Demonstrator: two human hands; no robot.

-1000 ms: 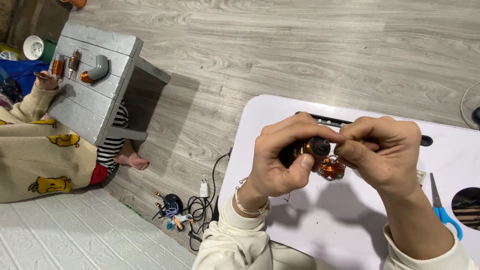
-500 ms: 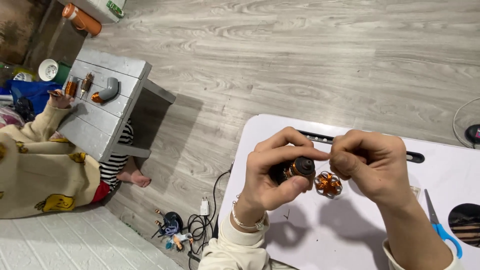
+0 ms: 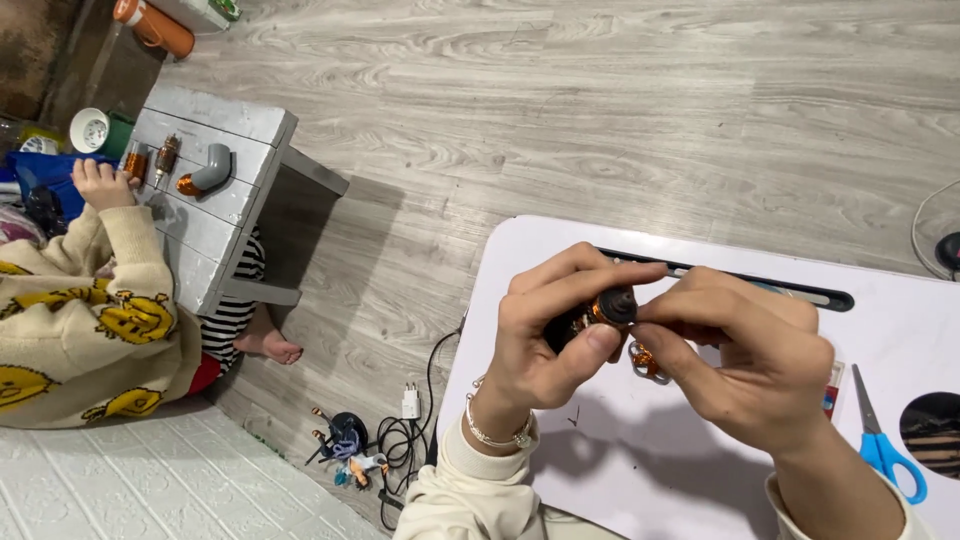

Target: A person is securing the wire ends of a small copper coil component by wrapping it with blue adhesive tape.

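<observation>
- Left hand (image 3: 545,345): fingers curled tight around one small motor part (image 3: 600,310), dark-capped with copper windings, held above the white table (image 3: 620,470) near its far edge.
- Right hand (image 3: 745,360): fingers pinched closed on the cap end of the same part. A second copper-wound piece (image 3: 643,358) shows just below between the hands; cannot tell whether it is held or lying on the table.
- One bracelet (image 3: 490,435) on the left wrist.
- One pair of blue-handled scissors (image 3: 880,440) lies near the table's right edge, well apart from both hands.
- One long dark slot (image 3: 830,297) runs along the far edge.
- On the floor beside the table's left edge: one white plug (image 3: 410,402) with tangled black cable.
- Another person in a cream sleeve (image 3: 130,250) rests one hand (image 3: 100,185) on a grey wooden stool (image 3: 215,215); on it, one grey pipe elbow (image 3: 207,170) and two small copper parts (image 3: 150,160).
</observation>
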